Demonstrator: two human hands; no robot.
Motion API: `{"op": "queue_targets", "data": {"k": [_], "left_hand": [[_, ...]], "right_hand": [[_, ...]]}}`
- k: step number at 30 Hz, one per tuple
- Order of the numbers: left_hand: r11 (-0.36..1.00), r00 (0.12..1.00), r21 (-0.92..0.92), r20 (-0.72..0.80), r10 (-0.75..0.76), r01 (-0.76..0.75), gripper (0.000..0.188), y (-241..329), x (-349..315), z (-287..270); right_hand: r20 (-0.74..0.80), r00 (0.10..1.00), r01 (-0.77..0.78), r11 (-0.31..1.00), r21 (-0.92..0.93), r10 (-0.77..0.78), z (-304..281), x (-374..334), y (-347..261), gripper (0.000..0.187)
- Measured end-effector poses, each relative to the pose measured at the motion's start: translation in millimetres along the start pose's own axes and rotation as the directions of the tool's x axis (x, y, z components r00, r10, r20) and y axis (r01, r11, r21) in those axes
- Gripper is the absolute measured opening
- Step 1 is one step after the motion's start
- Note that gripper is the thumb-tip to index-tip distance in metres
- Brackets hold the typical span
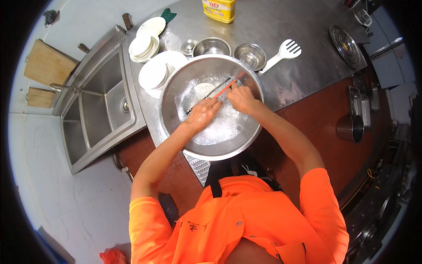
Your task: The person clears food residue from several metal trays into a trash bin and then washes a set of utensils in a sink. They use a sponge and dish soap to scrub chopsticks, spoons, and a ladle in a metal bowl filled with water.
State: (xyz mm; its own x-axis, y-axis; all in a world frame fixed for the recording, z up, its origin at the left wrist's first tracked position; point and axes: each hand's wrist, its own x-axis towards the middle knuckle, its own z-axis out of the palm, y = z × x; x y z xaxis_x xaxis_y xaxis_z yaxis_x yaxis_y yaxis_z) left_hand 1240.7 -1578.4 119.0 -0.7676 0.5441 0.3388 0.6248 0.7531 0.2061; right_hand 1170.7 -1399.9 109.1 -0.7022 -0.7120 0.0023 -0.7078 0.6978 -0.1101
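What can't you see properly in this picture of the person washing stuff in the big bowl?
All in the head view:
- Lower ends of the chopsticks: hidden under the foam in the big steel basin.
- Fingertips of the left hand and right hand: covered by suds and each other, so the grip is unclear.
- Yellow bottle: top cut off by the picture's upper edge.
- Stacked white plates: too small to count.

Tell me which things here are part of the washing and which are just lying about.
In use: basin, chopsticks, left hand, right hand.
Lying about: plates, small bowls, white spatula, yellow bottle, sink, cutting boards.
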Motion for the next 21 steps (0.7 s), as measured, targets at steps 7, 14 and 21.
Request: {"op": "queue_targets", "data": {"k": [7,14,21], "left_hand": [[0.977,0.879,0.214,0.468,-0.093,-0.011,0.019,20.8,-0.3,6.2],[0.896,0.846,0.032,0.316,-0.430,0.444,0.017,23.8,-4.1,22.4],[0.804,0.804,-0.115,0.214,-0.554,0.584,0.015,14.5,2.2,15.2]], "right_hand": [[0.276,0.961,0.048,0.992,-0.114,-0.015,-24.1,3.6,0.7,0.014],[-0.316,0.942,0.170,0.971,0.169,-0.110,-12.5,4.2,-6.9,0.019],[-0.078,0.910,-0.211,0.618,0.758,0.407,5.5,3.3,-0.2,0.025]]}}
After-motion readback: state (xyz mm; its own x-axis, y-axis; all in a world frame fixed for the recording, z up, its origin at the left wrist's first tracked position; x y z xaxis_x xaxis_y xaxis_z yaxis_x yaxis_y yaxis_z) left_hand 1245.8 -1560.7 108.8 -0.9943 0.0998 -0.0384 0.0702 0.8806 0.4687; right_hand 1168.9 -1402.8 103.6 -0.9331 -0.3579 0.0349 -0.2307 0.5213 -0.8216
